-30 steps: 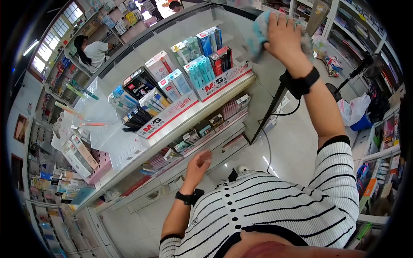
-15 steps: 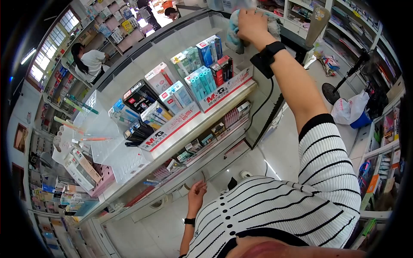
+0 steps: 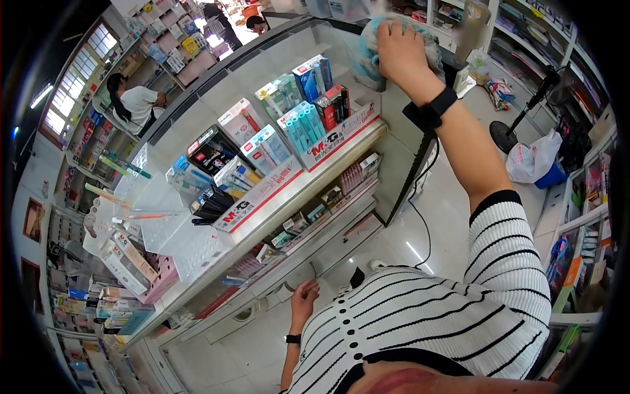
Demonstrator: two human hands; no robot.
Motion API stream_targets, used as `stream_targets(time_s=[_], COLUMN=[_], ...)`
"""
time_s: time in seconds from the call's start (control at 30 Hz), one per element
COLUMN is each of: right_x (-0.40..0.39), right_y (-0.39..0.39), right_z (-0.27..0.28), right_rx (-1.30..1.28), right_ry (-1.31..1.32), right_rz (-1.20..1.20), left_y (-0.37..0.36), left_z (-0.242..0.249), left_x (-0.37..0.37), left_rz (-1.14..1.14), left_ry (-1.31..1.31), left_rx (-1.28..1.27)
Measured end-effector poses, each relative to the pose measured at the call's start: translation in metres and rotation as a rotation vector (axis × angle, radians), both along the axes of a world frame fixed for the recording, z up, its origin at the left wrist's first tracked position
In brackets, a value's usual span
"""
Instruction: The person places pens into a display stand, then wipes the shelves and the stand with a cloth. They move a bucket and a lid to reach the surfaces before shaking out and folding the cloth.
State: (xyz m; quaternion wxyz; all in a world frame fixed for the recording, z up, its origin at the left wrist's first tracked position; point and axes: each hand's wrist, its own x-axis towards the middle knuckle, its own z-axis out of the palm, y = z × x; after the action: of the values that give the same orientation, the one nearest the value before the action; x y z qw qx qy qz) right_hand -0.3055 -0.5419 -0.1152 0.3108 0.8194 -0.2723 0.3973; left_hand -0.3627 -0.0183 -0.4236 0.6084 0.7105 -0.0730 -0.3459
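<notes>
My right hand (image 3: 403, 58) is closed on a fluffy blue-and-grey cleaning cloth (image 3: 371, 56), pressed down on the far right corner of the display counter. Part of the cloth is hidden under the fingers. My left hand (image 3: 304, 304) hangs low in front of the counter, beside my body, with loosely bent fingers and nothing in it. Close to the cloth, pen boxes (image 3: 308, 128) stand in a white M&G display tray (image 3: 341, 141). A second M&G tray (image 3: 259, 197) to the left holds more pen boxes.
Clear acrylic holders (image 3: 180, 233) with a few pens stand at the counter's left end. A black cable (image 3: 420, 217) hangs down the counter's right side. On the floor at right are a black stand (image 3: 504, 136) and a bagged blue bin (image 3: 551, 176). A person (image 3: 136, 102) sits beyond the counter.
My right hand and the cloth have moved slightly right and down in view. The cable hangs in a different curve. My left hand has barely shifted.
</notes>
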Motion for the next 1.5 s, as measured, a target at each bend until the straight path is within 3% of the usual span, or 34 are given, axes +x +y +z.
stream_targets(time_s=[0.73, 0.87, 0.97, 1.1, 1.17, 1.3, 1.5], right_x=[-0.048, -0.050, -0.048, -0.053, -0.054, -0.049, -0.054], right_y=[0.018, 0.025, 0.028, 0.051, 0.048, 0.030, 0.035], right_z=[-0.002, 0.005, 0.011, 0.036, 0.047, 0.037, 0.031], right_rx=[0.014, -0.095, 0.141, 0.208, 0.515, 0.514, 0.278], right_ry=[0.010, 0.037, 0.093, 0.123, 0.178, 0.137, 0.097], right_rz=[0.046, -0.026, -0.024, -0.068, 0.022, 0.093, 0.084], left_y=[0.018, 0.022, 0.025, 0.029, 0.036, 0.044, 0.044], left_z=[-0.001, -0.001, 0.000, 0.007, -0.002, -0.007, 0.002], left_x=[-0.017, -0.019, -0.020, -0.024, -0.024, -0.028, -0.036], left_rz=[0.019, 0.020, 0.019, 0.035, 0.037, 0.046, 0.052], left_ry=[0.008, -0.005, 0.000, -0.003, 0.001, 0.012, 0.015], left_rx=[0.028, 0.016, 0.021, 0.028, 0.035, 0.048, 0.092])
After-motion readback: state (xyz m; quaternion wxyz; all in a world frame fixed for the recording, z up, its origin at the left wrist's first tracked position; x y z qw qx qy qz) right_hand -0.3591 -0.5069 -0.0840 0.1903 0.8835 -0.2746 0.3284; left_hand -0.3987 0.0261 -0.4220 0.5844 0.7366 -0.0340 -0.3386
